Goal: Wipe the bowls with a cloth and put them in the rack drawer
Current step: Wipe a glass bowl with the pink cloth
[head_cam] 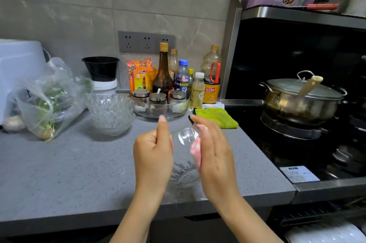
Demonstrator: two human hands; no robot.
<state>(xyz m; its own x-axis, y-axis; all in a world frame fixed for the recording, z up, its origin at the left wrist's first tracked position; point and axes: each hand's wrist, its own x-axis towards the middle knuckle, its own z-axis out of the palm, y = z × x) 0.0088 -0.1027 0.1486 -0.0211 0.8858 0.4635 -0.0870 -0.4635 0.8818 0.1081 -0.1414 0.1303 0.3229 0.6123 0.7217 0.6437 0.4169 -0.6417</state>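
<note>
A clear glass bowl (185, 163) is held on edge above the grey counter (69, 163), between both hands. My left hand (153, 155) grips its left rim, thumb up. My right hand (214, 155) presses a pink-and-white cloth (196, 150) against the bowl's right side. A stack of several clear cut-glass bowls (111, 113) stands on the counter behind and to the left. At the bottom right, the open rack drawer (320, 231) shows white dishes under the stove.
A shallow glass dish with spice jars (160, 107) and several bottles (184, 78) stand at the back. A green cloth (217, 117) lies beside the black stove (297, 143), which carries a lidded steel pot (301, 98). A plastic bag of greens (49, 102) lies at the left.
</note>
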